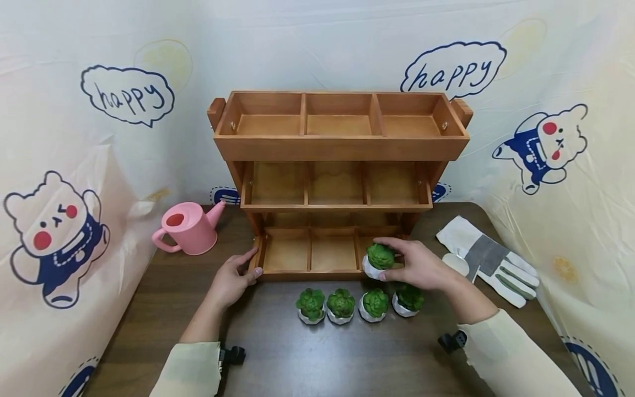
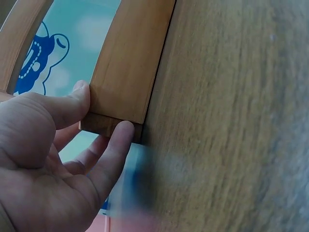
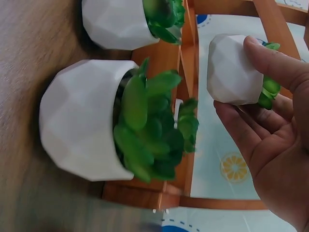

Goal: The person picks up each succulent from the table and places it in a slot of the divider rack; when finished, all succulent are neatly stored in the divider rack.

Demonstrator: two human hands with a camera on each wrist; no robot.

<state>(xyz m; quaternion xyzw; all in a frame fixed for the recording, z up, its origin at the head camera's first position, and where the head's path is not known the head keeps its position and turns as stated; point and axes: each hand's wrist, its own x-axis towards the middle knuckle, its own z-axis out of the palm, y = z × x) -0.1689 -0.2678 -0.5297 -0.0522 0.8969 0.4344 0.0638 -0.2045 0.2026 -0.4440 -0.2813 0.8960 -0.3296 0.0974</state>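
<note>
A three-tier wooden shelf [image 1: 342, 149] with divided compartments stands at the middle of the table. My left hand [image 1: 235, 278] grips the bottom tier's front left corner; in the left wrist view the thumb and fingers [image 2: 120, 145] pinch the wood's end. My right hand [image 1: 421, 264] holds a potted succulent [image 1: 380, 258] by its white faceted pot [image 3: 234, 70], thumb on one side and fingers on the other, over the bottom tier's right compartment. Several more potted succulents [image 1: 340, 304] stand in a row before the shelf. Further green leaves [image 3: 188, 125] show behind the nearest pot; their pot is mostly hidden.
A pink watering can [image 1: 190, 229] stands left of the shelf. At the right lie white and grey gloves [image 1: 488, 256], with a pale round object [image 1: 455, 264] beside them. A printed cloth [image 1: 317, 44] hangs behind and along both sides of the table.
</note>
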